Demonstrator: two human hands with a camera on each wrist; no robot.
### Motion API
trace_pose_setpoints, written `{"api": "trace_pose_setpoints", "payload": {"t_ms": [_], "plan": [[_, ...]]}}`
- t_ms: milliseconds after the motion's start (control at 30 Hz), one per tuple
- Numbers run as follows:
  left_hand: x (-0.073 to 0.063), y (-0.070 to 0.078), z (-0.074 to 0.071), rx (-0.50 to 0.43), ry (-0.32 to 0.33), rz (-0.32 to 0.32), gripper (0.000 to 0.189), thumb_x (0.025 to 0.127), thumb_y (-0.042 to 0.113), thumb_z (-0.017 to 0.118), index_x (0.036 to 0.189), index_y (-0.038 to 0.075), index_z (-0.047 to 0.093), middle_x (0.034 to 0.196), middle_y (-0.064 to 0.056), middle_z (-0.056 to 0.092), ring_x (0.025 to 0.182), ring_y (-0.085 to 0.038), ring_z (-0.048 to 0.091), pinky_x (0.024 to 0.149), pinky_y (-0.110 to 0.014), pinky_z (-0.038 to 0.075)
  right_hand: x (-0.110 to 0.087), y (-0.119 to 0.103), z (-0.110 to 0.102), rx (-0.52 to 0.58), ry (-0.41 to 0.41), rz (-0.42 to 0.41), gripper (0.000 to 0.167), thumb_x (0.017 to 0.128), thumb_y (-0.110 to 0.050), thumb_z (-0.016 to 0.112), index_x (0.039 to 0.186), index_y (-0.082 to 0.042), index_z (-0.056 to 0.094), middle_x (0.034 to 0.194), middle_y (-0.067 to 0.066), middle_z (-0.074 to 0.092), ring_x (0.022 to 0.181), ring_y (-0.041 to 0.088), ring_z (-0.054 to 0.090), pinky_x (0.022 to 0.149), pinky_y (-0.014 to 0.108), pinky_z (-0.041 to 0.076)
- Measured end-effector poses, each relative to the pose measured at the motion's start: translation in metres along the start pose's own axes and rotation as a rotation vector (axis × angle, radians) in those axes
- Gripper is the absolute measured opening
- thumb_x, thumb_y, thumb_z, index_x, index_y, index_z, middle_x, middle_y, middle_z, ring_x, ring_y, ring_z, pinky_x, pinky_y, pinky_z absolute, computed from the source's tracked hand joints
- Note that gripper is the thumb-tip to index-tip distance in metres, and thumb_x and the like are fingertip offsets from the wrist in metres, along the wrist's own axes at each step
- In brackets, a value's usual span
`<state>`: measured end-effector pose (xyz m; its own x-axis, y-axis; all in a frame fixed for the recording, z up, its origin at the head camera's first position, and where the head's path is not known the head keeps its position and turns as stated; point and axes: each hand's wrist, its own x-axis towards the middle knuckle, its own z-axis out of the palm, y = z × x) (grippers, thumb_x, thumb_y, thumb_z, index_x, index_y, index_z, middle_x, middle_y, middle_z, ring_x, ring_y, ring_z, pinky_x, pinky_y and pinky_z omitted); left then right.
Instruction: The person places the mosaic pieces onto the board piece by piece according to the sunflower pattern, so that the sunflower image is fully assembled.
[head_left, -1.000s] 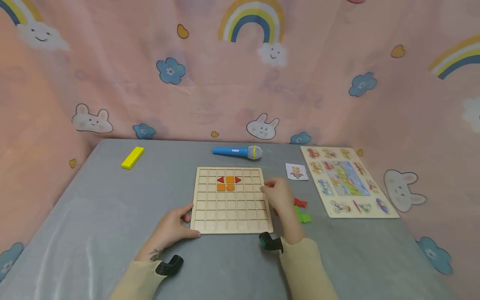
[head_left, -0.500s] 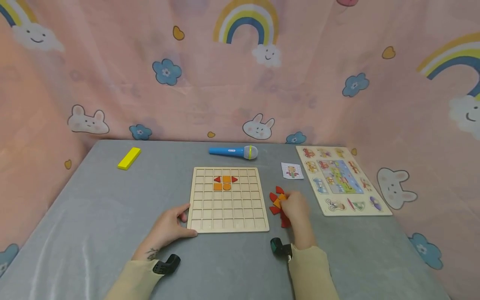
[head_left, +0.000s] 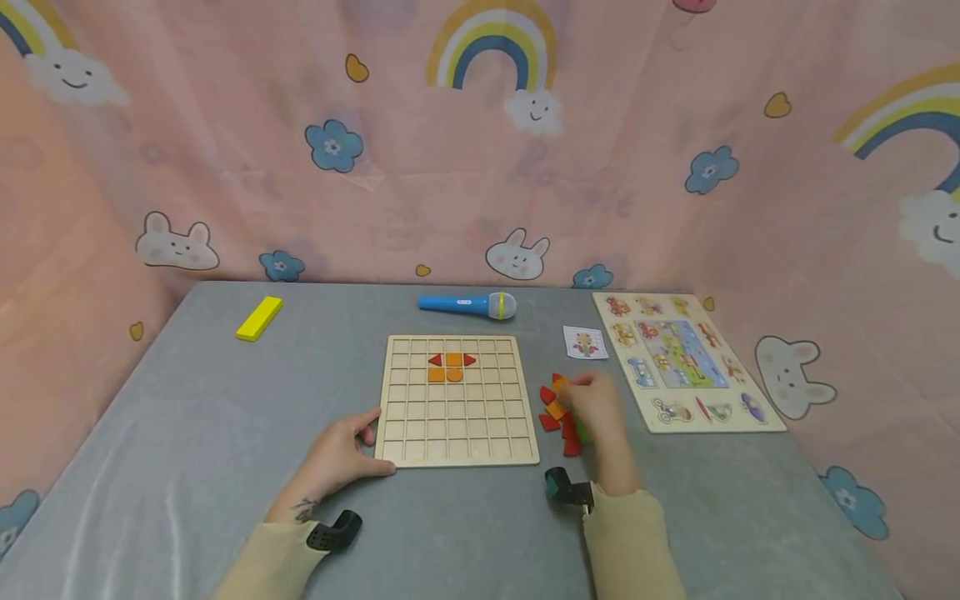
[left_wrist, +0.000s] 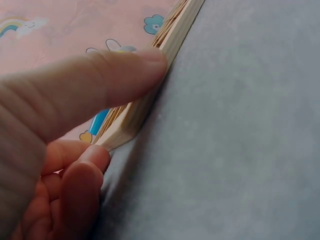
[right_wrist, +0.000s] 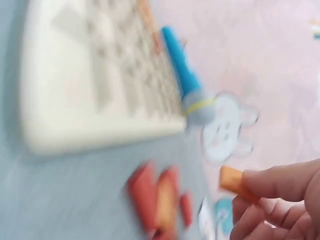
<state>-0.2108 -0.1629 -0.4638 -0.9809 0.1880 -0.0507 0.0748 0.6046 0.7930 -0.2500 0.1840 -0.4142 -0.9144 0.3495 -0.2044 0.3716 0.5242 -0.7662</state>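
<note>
My left hand (head_left: 341,450) holds the near left corner of a wooden grid board (head_left: 457,437). In the left wrist view, its thumb (left_wrist: 125,75) lies along the board's edge and its fingers are around the corner. Two red triangles, two orange squares and an orange disc (head_left: 454,375) sit in the grid's upper cells. My right hand (head_left: 596,404) pinches an orange block (right_wrist: 231,180) between thumb and fingers. Below it lies a loose pile of red blocks (head_left: 550,422), with an orange block (head_left: 555,410) and green pieces (head_left: 583,431) partly hidden by the hand.
A blue toy microphone (head_left: 465,305) lies behind the board. A small picture card (head_left: 585,342) and a wooden picture puzzle (head_left: 678,358) are at right. A yellow block (head_left: 259,319) lies far left. Pink printed cloth (head_left: 405,192) hangs behind the table.
My right hand has gone from the board's right edge to the block pile and now pinches an orange block. Red and orange blocks have appeared there. My left hand keeps its place on the corner.
</note>
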Motion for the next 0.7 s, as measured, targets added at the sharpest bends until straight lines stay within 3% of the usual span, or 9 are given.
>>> {"api": "trace_pose_setpoints", "payload": {"t_ms": [133,267,367,500,700], "plan": [[0.000,0.000,-0.001,-0.001,0.002,0.005,0.092,0.057,0.017,0.088,0.136,0.001,0.044,0.081,-0.002,0.048,0.053,-0.012,0.037,0.047,-0.024,0.033,0.002,-0.029,0.007,0.177,-0.036,-0.035,0.039,0.086,-0.017,0.057,0.124,-0.008,0.057,0.083,0.011,0.061,0.059,0.017,0.053,0.054,0.027,0.041],[0.001,0.000,-0.001,0.002,0.006,-0.004,0.092,0.056,0.018,0.088,0.136,0.002,0.045,0.081,-0.002,0.048,0.052,-0.012,0.037,0.047,-0.024,0.033,0.008,-0.054,0.032,0.277,-0.090,-0.095,0.033,0.085,-0.009,0.059,0.118,-0.001,0.061,0.077,0.009,0.061,0.054,0.013,0.051,0.053,0.027,0.042],[0.000,0.000,0.000,0.003,0.007,-0.017,0.092,0.055,0.018,0.088,0.136,0.003,0.046,0.081,-0.001,0.049,0.053,-0.012,0.038,0.047,-0.024,0.033,0.013,-0.065,0.054,0.255,-0.130,-0.148,0.027,0.082,-0.004,0.059,0.107,0.005,0.062,0.069,0.008,0.059,0.053,0.013,0.051,0.054,0.026,0.044],[-0.001,0.000,0.002,-0.005,0.007,-0.033,0.092,0.054,0.016,0.089,0.135,0.003,0.047,0.080,-0.002,0.049,0.053,-0.012,0.038,0.046,-0.024,0.032,0.016,-0.072,0.077,0.121,-0.159,-0.195,0.017,0.080,-0.002,0.061,0.096,0.005,0.064,0.062,0.007,0.058,0.052,0.015,0.052,0.051,0.023,0.042],[-0.001,0.000,0.003,0.001,0.017,-0.027,0.092,0.054,0.015,0.088,0.135,0.004,0.047,0.079,-0.001,0.049,0.052,-0.012,0.037,0.046,-0.024,0.032,0.020,-0.073,0.092,-0.096,-0.147,-0.194,0.010,0.079,-0.007,0.068,0.084,-0.001,0.064,0.075,0.008,0.059,0.064,0.017,0.052,0.053,0.023,0.039]]}}
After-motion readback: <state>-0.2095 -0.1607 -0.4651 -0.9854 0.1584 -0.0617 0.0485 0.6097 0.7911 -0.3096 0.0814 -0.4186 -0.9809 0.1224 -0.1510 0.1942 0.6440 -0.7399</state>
